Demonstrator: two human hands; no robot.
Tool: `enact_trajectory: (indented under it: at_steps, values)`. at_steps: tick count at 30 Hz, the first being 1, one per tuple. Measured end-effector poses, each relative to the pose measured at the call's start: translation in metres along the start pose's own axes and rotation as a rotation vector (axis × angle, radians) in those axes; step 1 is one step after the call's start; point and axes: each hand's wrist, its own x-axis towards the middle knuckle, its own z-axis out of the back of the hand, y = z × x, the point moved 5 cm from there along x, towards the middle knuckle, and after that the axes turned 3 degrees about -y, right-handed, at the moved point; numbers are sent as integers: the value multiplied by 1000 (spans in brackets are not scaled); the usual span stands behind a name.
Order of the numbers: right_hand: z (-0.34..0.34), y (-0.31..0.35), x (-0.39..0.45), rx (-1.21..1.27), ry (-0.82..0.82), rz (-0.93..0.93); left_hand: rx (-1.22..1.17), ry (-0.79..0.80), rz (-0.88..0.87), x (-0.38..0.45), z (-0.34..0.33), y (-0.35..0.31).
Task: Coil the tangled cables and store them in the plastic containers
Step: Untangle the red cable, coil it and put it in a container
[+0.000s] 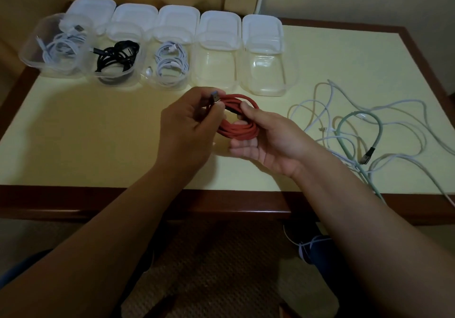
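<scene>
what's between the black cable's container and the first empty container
In the head view, one clear container sits between them, holding a coiled white cable.

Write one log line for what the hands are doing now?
left hand: pinches plug | right hand: holds red cable coil | containers: three filled, two empty

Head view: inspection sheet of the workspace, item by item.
Surface: pale yellow table, dark wood edge.
Job's things: five plastic containers in a row; three left ones hold coiled cables, fourth container and fifth container empty; lids behind.
Clutter: nothing seen.
Grippers: left hand pinches the plug end; right hand holds the red cable coil.
Cables: white cables and green cable tangled at right.
Surroundings: wall, woven floor.
</scene>
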Motion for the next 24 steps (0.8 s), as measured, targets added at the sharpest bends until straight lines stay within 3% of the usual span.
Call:
enact_trajectory:
  at_steps: [12, 21, 24]
  values:
    - [6, 0, -3, -49, 20, -4, -134, 190, 46, 0, -4, 13]
    - [18, 7, -5, -235, 35, 72, -472, 239, 404, 4, -13, 22]
    - [18, -2, -3, -215, 38, 55, -438, 239, 402, 5, -10, 24]
